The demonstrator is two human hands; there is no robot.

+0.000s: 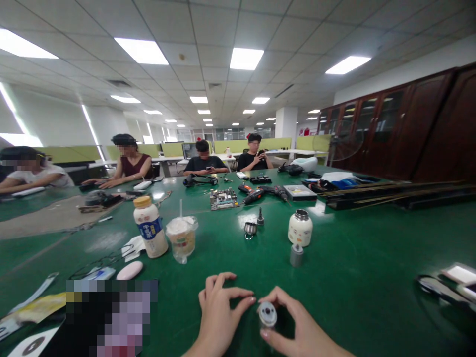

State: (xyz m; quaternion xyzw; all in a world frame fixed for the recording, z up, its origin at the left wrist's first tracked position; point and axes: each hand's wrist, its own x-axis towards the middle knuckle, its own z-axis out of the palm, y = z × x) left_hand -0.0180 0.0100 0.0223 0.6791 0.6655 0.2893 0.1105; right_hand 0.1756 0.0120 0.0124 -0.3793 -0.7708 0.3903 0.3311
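Note:
My right hand (293,322) grips a small silver metal cylinder (267,313) between thumb and fingers at the near edge of the green table. The cylinder's round top faces up and shows a dark centre with small holes; its lower part is partly hidden. Just left of it is my left hand (223,310), fingers spread, thumb and index tips close together with nothing visible between them. Beyond my right hand a similar grey cylinder (296,255) stands upright before a cream-coloured flask (300,228). A metal ring-shaped part (250,229) and a dark chuck-like part (261,217) lie farther back.
To the left stand a milk-drink bottle (150,228) and a plastic cup with a straw (181,235). Power drills (256,196) and a circuit board (223,199) lie farther away. Long rods (394,193) are at the right. Several people sit around the table (372,267).

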